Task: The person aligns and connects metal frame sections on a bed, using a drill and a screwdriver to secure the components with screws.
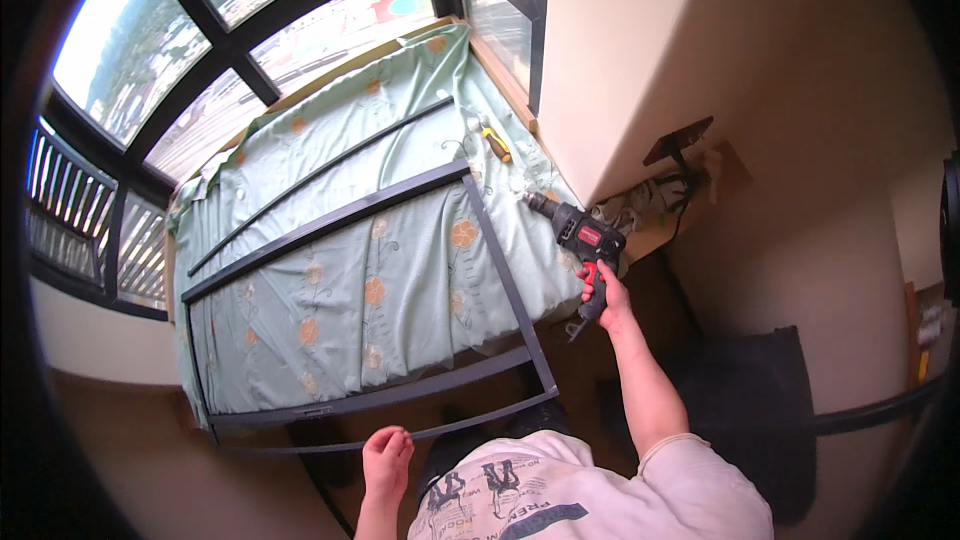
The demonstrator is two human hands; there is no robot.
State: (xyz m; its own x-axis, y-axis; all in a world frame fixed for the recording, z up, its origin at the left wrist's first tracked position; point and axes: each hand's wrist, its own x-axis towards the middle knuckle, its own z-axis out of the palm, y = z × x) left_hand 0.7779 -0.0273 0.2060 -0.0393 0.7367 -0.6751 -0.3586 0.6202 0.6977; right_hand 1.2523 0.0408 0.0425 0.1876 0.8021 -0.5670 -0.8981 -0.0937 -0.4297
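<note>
My right hand (612, 300) grips the handle of a black and red power drill (587, 233), which is tilted with its chuck toward the window. The drill is over the right side of a bed-like surface covered by a green flowered cloth (420, 270). My left hand (387, 455) is close to my body, just below the near edge of a dark metal frame (330, 230); its fingers are curled together, and anything in them is too small to make out. The rectangular frame lies on the cloth and juts out over its near edge. Beyond it rests a loose thin dark bar (320, 185).
A yellow and black screwdriver (495, 144) lies on the cloth near the window corner. At the right, a dark stand (682, 152) and cluttered items adjoin the wall. A black chair-like object (760, 410) is at lower right. Large dark-framed windows (228, 45) rise behind.
</note>
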